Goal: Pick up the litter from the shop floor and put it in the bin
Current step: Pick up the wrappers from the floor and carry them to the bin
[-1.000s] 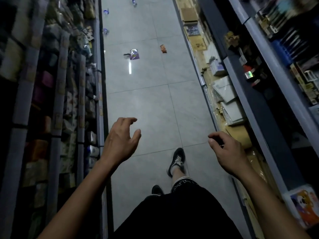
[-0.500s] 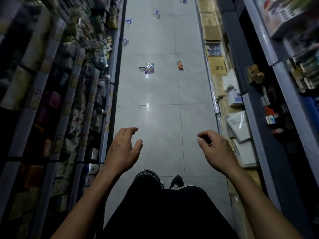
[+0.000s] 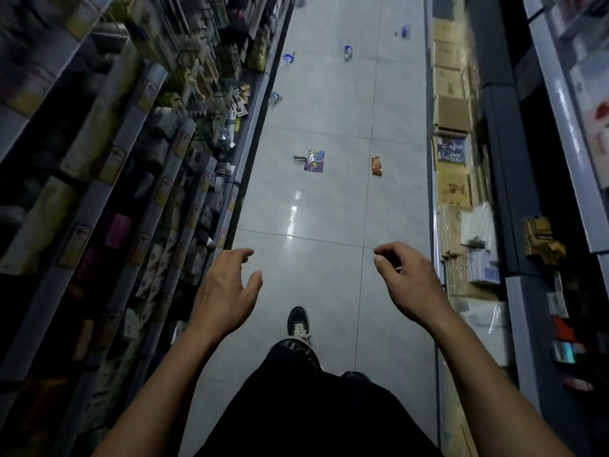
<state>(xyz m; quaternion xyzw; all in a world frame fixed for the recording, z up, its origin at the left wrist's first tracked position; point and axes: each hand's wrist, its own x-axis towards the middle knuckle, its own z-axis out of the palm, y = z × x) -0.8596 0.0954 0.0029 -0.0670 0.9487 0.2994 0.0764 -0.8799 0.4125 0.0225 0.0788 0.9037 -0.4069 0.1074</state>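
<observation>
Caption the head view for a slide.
Both hands, left and right, empty above the aisle floor; purple wrapper and orange wrapper ahead.

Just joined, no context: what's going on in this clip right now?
A person is in a shop aisle, both hands out front and holding nothing: left hand and right hand, fingers loosely curled. No litter has been picked up at this moment. Nearest ahead on the floor lie a purple wrapper and an orange wrapper, with small blue scraps farther down. No bin is in view.
</observation>
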